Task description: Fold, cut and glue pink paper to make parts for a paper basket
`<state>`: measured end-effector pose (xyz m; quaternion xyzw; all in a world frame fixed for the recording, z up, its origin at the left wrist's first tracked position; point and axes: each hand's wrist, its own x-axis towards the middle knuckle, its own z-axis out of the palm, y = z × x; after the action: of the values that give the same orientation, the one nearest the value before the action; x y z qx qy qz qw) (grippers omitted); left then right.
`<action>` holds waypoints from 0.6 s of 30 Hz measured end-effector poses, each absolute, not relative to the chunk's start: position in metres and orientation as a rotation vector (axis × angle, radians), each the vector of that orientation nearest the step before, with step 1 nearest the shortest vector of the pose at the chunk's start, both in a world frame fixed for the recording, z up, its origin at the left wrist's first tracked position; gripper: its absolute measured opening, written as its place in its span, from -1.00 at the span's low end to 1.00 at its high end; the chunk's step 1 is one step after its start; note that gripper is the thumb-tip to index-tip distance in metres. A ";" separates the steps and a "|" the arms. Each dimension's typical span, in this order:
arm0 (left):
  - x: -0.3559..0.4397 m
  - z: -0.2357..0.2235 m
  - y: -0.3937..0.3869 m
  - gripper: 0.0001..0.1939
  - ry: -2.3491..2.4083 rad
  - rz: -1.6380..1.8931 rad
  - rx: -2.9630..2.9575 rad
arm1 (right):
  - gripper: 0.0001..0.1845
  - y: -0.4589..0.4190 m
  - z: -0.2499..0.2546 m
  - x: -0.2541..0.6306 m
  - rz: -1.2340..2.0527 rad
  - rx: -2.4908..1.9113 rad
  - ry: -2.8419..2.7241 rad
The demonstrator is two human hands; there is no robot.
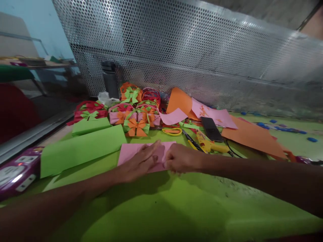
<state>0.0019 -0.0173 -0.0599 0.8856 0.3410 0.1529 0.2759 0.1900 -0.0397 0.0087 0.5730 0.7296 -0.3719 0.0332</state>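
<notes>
A folded sheet of pink paper [126, 153] lies on the green table in front of me. My left hand [142, 160] rests on it with the fingers stretched out flat. At the paper's right end, my right hand [179, 158] is closed, its fingers curled down against the pink surface. Whatever those fingers may hold is hidden. Just beyond my right hand are scissors [191, 140] with yellow and black parts and a yellow glue gun [214, 146]. A long folded green paper [83, 149] lies to the left of the pink one.
Small paper baskets with bows [136, 126] cluster behind my hands, near a dark bottle [110, 80]. A black phone [211, 129] and orange sheets [252, 136] lie to the right. At the left stands a purple power strip [21, 171]. A perforated metal panel [176, 43] borders the back.
</notes>
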 end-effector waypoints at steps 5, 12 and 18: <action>0.003 -0.061 -0.020 -0.29 0.926 0.557 2.016 | -0.89 -0.023 -0.022 0.155 -1.268 1.610 2.248; 0.004 -0.055 -0.022 -0.27 0.920 0.473 2.065 | -0.94 -0.015 -0.034 0.156 -1.321 1.559 2.302; 0.005 -0.048 -0.024 -0.33 0.928 0.402 2.129 | -0.91 -0.024 -0.019 0.176 -1.404 1.609 2.211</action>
<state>0.0047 -0.0240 -0.0479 0.8347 0.3638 0.1577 0.3821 0.1760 -0.0236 -0.0195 0.5232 0.7189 -0.4564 0.0340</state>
